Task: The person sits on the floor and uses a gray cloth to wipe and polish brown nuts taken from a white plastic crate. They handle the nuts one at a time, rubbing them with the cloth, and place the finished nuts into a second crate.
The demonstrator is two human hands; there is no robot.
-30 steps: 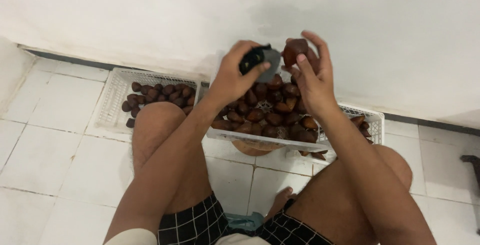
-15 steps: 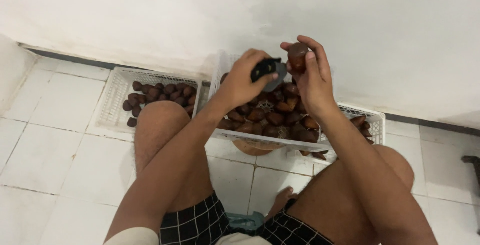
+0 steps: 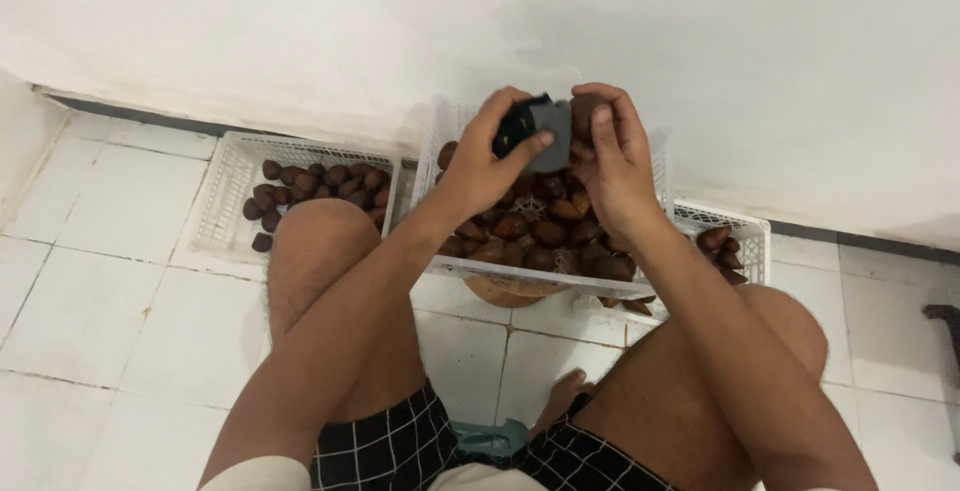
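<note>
My left hand [image 3: 487, 163] grips a small dark grey brush-like tool [image 3: 540, 131] and presses it against a brown scaly fruit [image 3: 583, 111] held in my right hand [image 3: 612, 166]. Both hands hover over a white plastic basket [image 3: 520, 276] filled with several of the same brown fruits [image 3: 530, 231]. The fruit in my right hand is mostly hidden by my fingers.
A second white basket [image 3: 222, 206] with several brown fruits stands at the left by the wall. A third basket [image 3: 745, 231] with a few fruits sits at the right. My bare knees flank the middle basket on a white tiled floor. A dark object [image 3: 945, 316] lies at the far right.
Both hands have come closer together, and the tool now touches the fruit. The hands sit slightly lower over the middle basket.
</note>
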